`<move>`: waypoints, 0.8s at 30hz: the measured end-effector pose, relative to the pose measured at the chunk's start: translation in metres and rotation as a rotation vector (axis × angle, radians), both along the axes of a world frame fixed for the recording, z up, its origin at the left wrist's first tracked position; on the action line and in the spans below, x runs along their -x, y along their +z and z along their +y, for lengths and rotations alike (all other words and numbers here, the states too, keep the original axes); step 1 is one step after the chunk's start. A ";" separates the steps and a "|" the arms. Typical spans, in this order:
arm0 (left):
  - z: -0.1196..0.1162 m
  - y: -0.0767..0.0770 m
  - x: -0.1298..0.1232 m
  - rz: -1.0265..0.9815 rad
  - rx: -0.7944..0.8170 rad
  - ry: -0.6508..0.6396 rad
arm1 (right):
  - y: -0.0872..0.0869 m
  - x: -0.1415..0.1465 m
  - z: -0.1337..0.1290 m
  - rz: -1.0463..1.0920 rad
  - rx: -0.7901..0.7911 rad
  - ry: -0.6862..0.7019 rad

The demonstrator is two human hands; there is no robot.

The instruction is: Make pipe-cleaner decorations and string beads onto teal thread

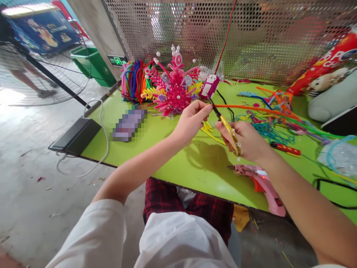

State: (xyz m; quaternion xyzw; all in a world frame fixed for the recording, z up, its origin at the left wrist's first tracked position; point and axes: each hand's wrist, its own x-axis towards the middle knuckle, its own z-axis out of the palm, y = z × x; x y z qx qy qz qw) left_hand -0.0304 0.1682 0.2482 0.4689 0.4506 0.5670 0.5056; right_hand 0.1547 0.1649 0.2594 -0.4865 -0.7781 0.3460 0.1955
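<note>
My left hand is closed, with thumb and fingertips pinching the end of an orange pipe cleaner that stretches off to the right. My right hand grips yellow-handled scissors, whose dark blades point up and to the left. The blades meet the pipe cleaner close to my left fingertips; whether they are fully closed on it I cannot tell. Just behind my left hand is a pink pipe-cleaner flower ornament with pearl beads. A pink glue gun lies below my right hand.
Bundled colored pipe cleaners stand at the back left of the green table. Loose strands and a red-handled tool lie to the right. A black box with a white cable sits at the left edge. Perforated metal rises behind.
</note>
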 end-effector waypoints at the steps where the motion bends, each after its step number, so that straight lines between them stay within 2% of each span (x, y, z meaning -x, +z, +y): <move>1: 0.001 0.000 0.001 0.013 0.008 0.001 | 0.000 -0.001 0.001 -0.017 0.003 -0.003; 9: 0.008 -0.002 0.004 0.055 0.084 -0.020 | -0.007 -0.004 0.010 -0.151 0.034 -0.067; 15: 0.016 -0.008 0.009 0.094 0.042 -0.044 | -0.006 -0.011 0.027 -0.253 0.029 -0.043; 20: 0.025 -0.020 0.016 0.177 0.083 -0.057 | -0.002 -0.036 0.054 -0.436 -0.094 -0.263; 24: 0.029 -0.028 0.020 0.237 0.033 -0.103 | -0.015 -0.076 0.086 -0.547 -0.217 -0.450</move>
